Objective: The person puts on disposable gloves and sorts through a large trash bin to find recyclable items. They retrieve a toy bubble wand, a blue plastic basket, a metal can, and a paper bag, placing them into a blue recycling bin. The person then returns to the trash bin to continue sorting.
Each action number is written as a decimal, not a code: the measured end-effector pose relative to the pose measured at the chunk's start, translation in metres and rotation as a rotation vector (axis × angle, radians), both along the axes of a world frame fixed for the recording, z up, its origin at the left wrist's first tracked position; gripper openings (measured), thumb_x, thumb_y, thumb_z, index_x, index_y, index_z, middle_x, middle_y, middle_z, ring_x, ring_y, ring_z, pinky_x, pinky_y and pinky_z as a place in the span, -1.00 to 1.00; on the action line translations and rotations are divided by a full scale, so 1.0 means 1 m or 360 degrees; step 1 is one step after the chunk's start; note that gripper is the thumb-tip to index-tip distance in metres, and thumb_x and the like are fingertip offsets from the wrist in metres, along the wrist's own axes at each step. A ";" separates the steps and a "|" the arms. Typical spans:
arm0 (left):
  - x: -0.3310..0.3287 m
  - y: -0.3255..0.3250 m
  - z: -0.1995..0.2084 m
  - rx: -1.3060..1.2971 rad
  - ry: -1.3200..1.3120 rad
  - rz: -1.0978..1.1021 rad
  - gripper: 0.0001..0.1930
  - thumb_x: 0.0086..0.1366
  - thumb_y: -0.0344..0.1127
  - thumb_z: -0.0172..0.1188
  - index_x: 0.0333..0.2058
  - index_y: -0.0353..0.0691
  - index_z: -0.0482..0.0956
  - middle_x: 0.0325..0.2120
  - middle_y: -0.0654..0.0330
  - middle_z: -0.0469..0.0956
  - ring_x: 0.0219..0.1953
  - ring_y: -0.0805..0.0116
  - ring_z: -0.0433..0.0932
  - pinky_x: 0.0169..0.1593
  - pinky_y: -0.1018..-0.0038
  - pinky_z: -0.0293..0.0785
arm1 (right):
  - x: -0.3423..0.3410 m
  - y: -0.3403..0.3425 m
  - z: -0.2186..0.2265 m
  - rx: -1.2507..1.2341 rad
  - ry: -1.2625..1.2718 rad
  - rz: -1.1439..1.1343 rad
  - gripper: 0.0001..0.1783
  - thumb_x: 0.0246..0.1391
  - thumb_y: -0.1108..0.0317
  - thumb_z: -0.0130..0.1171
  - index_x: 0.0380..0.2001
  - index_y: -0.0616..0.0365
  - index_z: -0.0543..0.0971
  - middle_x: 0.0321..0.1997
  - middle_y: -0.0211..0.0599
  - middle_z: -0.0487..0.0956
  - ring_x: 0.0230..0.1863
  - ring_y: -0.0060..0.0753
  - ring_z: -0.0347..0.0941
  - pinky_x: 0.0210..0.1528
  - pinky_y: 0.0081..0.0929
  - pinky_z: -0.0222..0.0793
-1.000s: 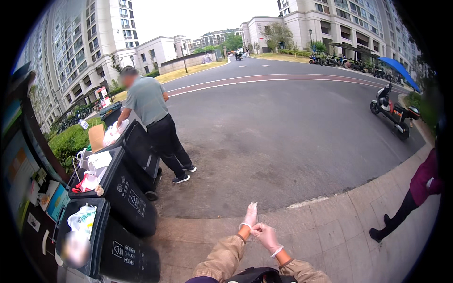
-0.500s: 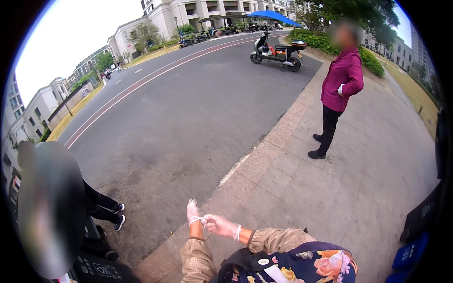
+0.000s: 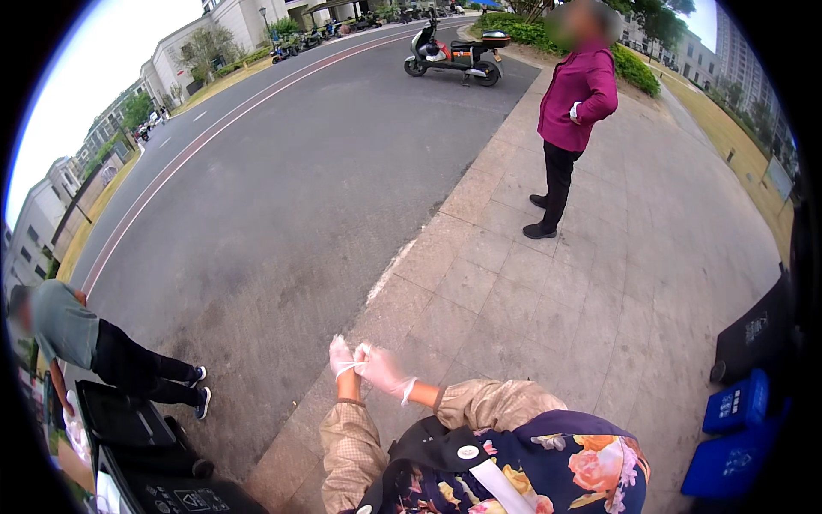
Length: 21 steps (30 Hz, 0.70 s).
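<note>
Both of my hands wear thin, clear disposable gloves, held out in front of my body at the lower middle of the view. My left hand point(image 3: 341, 355) points away from me with its fingers loosely extended, holding nothing. Across its wrist stretches the whitish cuff of the left glove point(image 3: 346, 368). My right hand point(image 3: 385, 373) reaches over from the right, its fingers pinched on that cuff beside the left wrist. Beige checked sleeves point(image 3: 351, 445) cover both forearms. Below them is a dark floral garment point(image 3: 565, 471) with a black strap.
At the lower left, a person point(image 3: 128, 360) bends over a black wheeled bin point(image 3: 128, 415). Another person in a magenta jacket point(image 3: 578, 98) stands on the paving ahead. Blue bins point(image 3: 736, 403) and a black bin point(image 3: 753, 330) line the right. A scooter point(image 3: 458, 58) is parked on the road.
My view has tilted down and turned right. The pinching right hand has shifted up toward the left hand's fingers. The bending person and bins at left show more fully.
</note>
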<state>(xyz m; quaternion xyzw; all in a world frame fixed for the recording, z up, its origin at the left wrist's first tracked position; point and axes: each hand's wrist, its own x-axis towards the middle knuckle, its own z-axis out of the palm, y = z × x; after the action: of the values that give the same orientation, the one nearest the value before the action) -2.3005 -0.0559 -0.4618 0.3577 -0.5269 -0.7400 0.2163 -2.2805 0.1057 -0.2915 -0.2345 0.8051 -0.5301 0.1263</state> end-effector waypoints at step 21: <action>0.044 0.056 0.156 0.0347 -0.0698 0.0053 -0.53 0.36 -0.02 -0.09 -0.23 -0.43 0.51 -0.29 0.06 0.56 -0.43 0.30 0.53 -0.38 0.45 0.43 | 0.023 -0.018 -0.009 -0.0222 0.0948 0.0397 -0.90 -0.08 0.34 0.17 -0.43 0.01 0.50 -0.52 -0.20 0.53 -0.46 -0.09 0.51 -0.46 -0.24 0.41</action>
<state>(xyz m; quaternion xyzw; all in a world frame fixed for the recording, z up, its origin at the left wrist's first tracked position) -2.2564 0.0001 -0.3061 0.5397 -0.4724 -0.6934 0.0692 -2.2572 0.0878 -0.3003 -0.4839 0.7335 -0.4726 -0.0671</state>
